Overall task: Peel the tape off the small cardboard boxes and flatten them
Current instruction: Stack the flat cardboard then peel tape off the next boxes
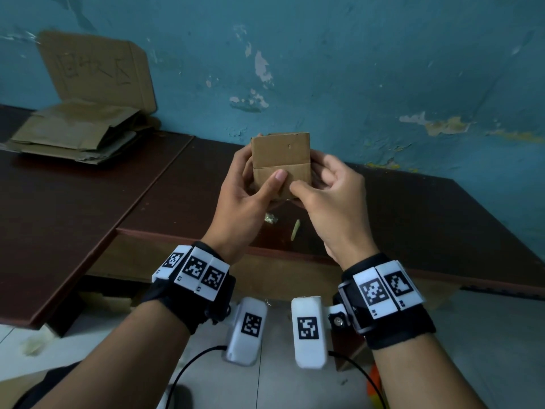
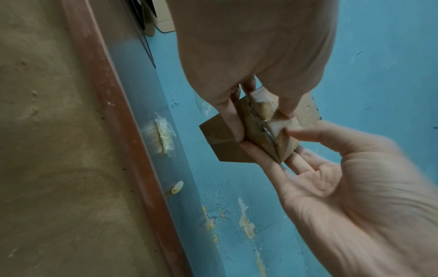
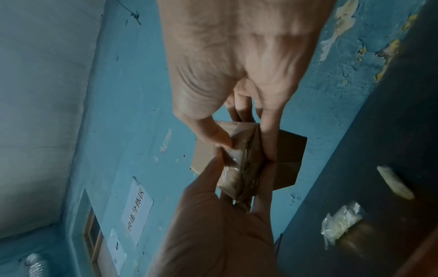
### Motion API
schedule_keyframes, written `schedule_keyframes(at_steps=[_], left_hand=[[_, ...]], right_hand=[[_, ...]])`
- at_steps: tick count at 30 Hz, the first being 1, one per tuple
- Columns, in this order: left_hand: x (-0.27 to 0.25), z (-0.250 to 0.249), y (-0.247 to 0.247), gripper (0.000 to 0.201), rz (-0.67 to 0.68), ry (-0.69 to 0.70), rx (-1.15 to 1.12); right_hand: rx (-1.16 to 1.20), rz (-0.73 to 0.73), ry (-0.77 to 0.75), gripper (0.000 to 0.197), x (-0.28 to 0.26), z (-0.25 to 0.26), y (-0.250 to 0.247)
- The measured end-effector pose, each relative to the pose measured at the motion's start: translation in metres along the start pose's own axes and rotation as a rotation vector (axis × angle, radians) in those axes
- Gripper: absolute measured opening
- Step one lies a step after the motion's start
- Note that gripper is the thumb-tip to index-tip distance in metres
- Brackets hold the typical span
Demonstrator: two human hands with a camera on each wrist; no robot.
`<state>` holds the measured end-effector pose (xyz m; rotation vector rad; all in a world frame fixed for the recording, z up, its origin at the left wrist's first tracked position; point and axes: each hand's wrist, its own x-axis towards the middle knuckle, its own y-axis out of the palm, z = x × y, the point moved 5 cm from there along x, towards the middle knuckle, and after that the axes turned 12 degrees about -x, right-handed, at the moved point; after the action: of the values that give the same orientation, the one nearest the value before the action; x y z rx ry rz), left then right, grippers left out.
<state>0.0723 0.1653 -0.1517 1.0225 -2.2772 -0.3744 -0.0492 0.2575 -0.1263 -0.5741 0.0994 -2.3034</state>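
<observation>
I hold a small brown cardboard box (image 1: 280,152) in the air over the dark table (image 1: 165,184), near the blue wall. My left hand (image 1: 259,175) grips its left side, with the thumb pressed on the front flap. My right hand (image 1: 309,181) grips the right side and bottom, its thumb at the lower edge. In the wrist views the underside of the box (image 2: 222,148) carries clear tape (image 2: 264,109) over the flap seam. My right thumb and forefinger span that taped face (image 3: 237,165), and the two thumb tips meet at the tape's edge.
A stack of flattened cardboard (image 1: 73,131) lies at the back left of the table, below a cardboard sign (image 1: 97,69) leaning on the wall. A crumpled wad of tape (image 1: 270,217) and a rolled strip (image 1: 295,230) lie on the table under my hands.
</observation>
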Motion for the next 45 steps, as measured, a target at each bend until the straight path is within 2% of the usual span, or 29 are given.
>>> schedule_keyframes(at_steps=[3, 8, 12, 17, 21, 23, 28, 31, 33, 39, 45], left_hand=[[0.000, 0.001, -0.001, 0.061, 0.014, -0.004, -0.003], [0.001, 0.002, 0.000, 0.070, 0.047, -0.005, 0.013], [-0.001, 0.003, 0.002, 0.076, 0.043, 0.010, 0.033], [-0.001, 0.004, 0.003, 0.080, 0.063, -0.014, 0.015], [-0.002, 0.002, 0.003, 0.093, 0.064, -0.066, -0.003], [-0.003, 0.001, 0.003, 0.086, 0.050, -0.101, -0.052], [-0.002, 0.004, 0.002, 0.052, 0.002, -0.117, -0.049], [-0.001, 0.005, 0.001, 0.041, -0.016, -0.091, -0.011], [-0.001, 0.005, 0.001, 0.044, 0.003, -0.065, -0.003], [0.002, 0.007, -0.001, 0.060, 0.055, -0.048, -0.027], [0.002, 0.006, 0.001, 0.073, 0.085, -0.046, 0.002]], right_hand=[[0.025, -0.007, 0.025, 0.062, -0.002, 0.002, 0.001], [0.001, -0.062, 0.018, 0.048, -0.002, -0.001, -0.001], [-0.018, -0.082, 0.018, 0.050, -0.002, -0.001, -0.001], [-0.052, -0.139, 0.016, 0.069, 0.000, -0.003, -0.003], [-0.069, -0.129, 0.013, 0.061, 0.002, -0.005, -0.002], [-0.065, -0.114, 0.018, 0.058, 0.004, -0.007, -0.002], [-0.038, -0.070, 0.018, 0.056, 0.005, -0.010, -0.002], [-0.008, -0.054, 0.029, 0.064, 0.005, -0.010, 0.000], [-0.002, -0.047, 0.033, 0.067, 0.006, -0.009, 0.000], [-0.026, 0.014, 0.053, 0.057, 0.005, -0.006, -0.005], [-0.002, -0.038, 0.039, 0.044, -0.001, -0.002, -0.006]])
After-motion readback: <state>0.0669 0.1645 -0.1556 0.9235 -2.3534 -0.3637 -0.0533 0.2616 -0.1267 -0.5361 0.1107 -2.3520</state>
